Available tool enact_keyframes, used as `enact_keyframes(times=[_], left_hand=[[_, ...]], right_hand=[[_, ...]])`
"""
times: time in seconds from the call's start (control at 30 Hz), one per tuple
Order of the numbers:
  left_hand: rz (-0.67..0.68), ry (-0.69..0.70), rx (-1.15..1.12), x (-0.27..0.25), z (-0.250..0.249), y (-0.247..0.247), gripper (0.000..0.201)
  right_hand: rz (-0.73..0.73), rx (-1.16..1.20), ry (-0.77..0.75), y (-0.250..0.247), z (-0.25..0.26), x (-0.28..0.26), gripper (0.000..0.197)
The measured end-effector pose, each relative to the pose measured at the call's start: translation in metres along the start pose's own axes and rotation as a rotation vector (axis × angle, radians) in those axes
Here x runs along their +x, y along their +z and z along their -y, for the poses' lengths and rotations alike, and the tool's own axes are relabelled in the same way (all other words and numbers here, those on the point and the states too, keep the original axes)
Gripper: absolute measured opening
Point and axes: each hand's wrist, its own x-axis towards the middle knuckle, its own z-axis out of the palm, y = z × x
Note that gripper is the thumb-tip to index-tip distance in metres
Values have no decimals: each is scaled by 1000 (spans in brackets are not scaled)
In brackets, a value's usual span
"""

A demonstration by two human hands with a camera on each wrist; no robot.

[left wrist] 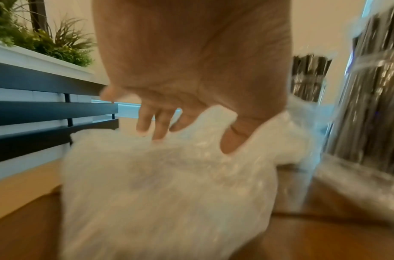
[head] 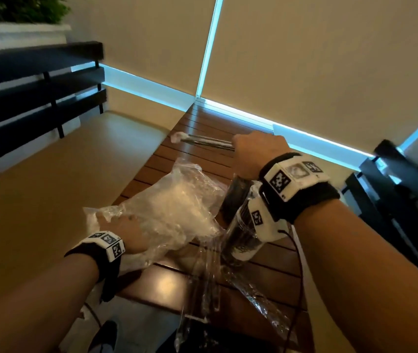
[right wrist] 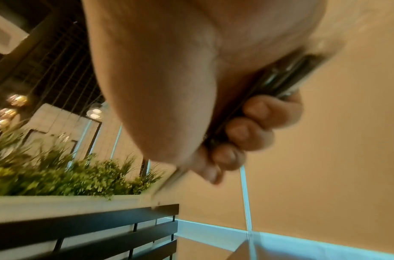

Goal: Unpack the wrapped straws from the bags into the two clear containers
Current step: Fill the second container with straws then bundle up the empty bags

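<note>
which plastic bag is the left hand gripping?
The crumpled, cloudy bag at the table's left edge; the left hand grips it. The other plastic, nearer the camera, is clear, flatter and untouched.

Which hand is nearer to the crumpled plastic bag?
Left. The left hand grips the bag itself; the right hand holds a bundle of straws in the air beyond it.
</note>
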Motion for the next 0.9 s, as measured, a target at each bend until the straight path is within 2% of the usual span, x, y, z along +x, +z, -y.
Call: enact_keyframes(times=[0.03, 0.07, 0.1, 0.13, 0.2, 0.23, 0.3, 0.37, 0.43, 0.5, 0.57, 0.63, 0.7, 0.77, 0.83, 0.9], left_hand=[[-114, 12, -9, -6, -6, -15, 78], [-248, 45, -117, -12, -13, -32, 70], [-352, 127, -314, -21, -22, -53, 67], [-383, 252, -609, -30, -32, -74, 64], [-247, 505, -1160, -53, -55, -115, 51], [-170, 587, -1346, -64, -67, -133, 37], [-64, 640, -1603, -82, -89, -165, 19], [-83, 591, -1628, -91, -105, -180, 17], [-176, 571, -1521, -92, -116, -183, 14], [-247, 599, -1428, -93, -123, -180, 14], [-350, 601, -1379, -92, -127, -176, 15], [-464, 561, -1365, -88, -132, -174, 14], [-529, 523, -1373, -87, -138, -171, 15], [-552, 510, -1379, -86, -147, -166, 17], [-570, 510, -1377, -86, -158, -159, 17], [-583, 517, -1359, -84, -169, -150, 12]], right_hand=[[-70, 84, 28, 3, 0, -5, 12], [-136, 171, 39, 9, 2, -9, 15], [-186, 247, 37, 17, 6, -13, 16], [-214, 311, 24, 27, 11, -17, 15], [-249, 413, -6, 49, 23, -22, 11], [-259, 463, -4, 59, 29, -24, 8], [-293, 580, 29, 72, 38, -27, 12], [-321, 680, 68, 78, 40, -31, 22], [-331, 725, 64, 81, 33, -35, 26], [-339, 631, 32, 83, 20, -40, 31], [-337, 453, 53, 85, 4, -47, 51], [-374, 387, 145, 89, -12, -56, 74], [-443, 494, 265, 99, -25, -71, 92], [-479, 723, 414, 118, -33, -86, 110], [-413, 939, 549, 143, -33, -97, 129], [-286, 1077, 615, 167, -29, -103, 142]])
